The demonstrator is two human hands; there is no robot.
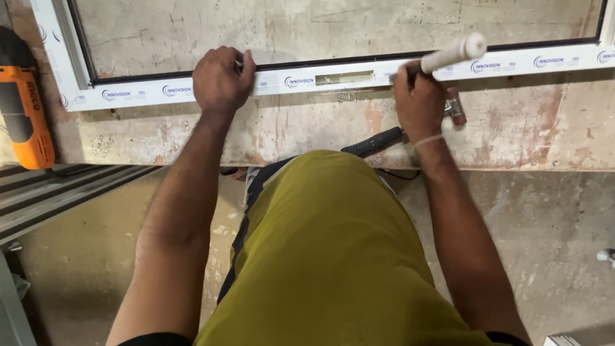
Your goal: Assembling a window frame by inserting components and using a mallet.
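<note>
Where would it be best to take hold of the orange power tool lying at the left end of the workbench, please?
Probably around the orange body, from above: it lies flat on the workbench, long sides bare and clear of the white frame. Its dark head end runs out of view. Both hands, left and right, are on the frame, the right holding a white handle.

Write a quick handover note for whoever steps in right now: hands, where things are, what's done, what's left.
Left hand: pressed flat on the white window frame, holding its lower rail on the workbench.
Right hand: closed on a white handle at the same rail, right of the slot.
Orange power tool: lying at the bench's left end, untouched.
Done: slot already cut.
Left: handle looks not yet seated, though fingers hide the joint.
</note>
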